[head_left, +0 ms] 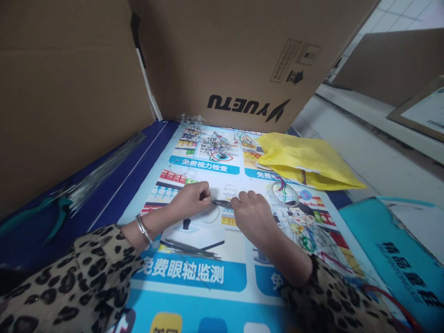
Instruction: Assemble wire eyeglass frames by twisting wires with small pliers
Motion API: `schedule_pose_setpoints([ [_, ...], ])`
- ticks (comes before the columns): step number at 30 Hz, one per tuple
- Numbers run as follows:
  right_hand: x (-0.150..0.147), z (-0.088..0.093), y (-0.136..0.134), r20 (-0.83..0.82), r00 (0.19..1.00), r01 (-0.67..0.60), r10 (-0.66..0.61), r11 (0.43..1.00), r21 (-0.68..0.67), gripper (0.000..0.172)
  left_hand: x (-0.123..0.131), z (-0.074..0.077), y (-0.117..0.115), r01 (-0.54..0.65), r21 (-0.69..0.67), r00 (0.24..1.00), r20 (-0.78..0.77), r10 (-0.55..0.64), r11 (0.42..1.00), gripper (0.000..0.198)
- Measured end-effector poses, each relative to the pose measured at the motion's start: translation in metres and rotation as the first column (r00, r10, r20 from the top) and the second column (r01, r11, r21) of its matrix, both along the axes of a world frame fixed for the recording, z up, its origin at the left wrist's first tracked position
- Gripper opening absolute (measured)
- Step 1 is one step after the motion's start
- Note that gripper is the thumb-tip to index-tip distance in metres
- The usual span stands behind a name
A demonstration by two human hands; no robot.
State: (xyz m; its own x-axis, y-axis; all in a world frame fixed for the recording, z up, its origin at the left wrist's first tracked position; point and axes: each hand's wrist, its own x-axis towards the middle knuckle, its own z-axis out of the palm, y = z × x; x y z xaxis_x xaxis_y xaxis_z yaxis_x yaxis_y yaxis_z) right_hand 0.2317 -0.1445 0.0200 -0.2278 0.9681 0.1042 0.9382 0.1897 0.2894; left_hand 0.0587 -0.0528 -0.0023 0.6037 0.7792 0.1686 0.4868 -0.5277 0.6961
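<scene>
My left hand (192, 198) is closed in a pinch on a thin wire loop (209, 213) that lies on the printed poster (194, 273). My right hand (253, 215) is closed round a small dark pliers-like tool (222, 202), whose tip points left toward my left fingers. Both hands meet at the poster's middle. A silver bangle (143, 228) sits on my left wrist, and both sleeves are leopard print. A short bundle of straight wires (189, 249) lies just in front of my left forearm.
Cardboard walls (69, 92) stand at the left and back. A long wire bundle (104, 169) and teal pliers (57, 210) lie at the left on blue cloth. A yellow bag (305, 159), a tape ring (285, 194), finished wire pieces (217, 143) and coloured wires (312, 240) lie around.
</scene>
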Motion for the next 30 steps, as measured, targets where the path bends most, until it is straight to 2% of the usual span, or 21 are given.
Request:
schedule_pose_setpoints([
  [10, -0.0055, 0.0041, -0.0014, 0.022, 1.000, 0.012, -0.012, 1.000, -0.018, 0.011, 0.0007, 0.0002, -0.0020, -0.001, 0.042, 1.000, -0.011, 0.002, 0.999, 0.008],
  [25, -0.0036, 0.0046, 0.0042, 0.035, 0.999, 0.006, -0.003, 0.996, -0.089, 0.012, -0.0010, -0.0048, 0.0032, 0.072, 0.047, 0.997, -0.015, -0.071, 0.996, 0.006],
  [30, -0.0019, 0.0038, 0.0045, 0.026, 1.000, -0.001, 0.003, 0.998, -0.070, 0.012, -0.0013, -0.0030, 0.0029, 0.074, 0.044, 0.997, -0.025, -0.073, 0.996, 0.006],
])
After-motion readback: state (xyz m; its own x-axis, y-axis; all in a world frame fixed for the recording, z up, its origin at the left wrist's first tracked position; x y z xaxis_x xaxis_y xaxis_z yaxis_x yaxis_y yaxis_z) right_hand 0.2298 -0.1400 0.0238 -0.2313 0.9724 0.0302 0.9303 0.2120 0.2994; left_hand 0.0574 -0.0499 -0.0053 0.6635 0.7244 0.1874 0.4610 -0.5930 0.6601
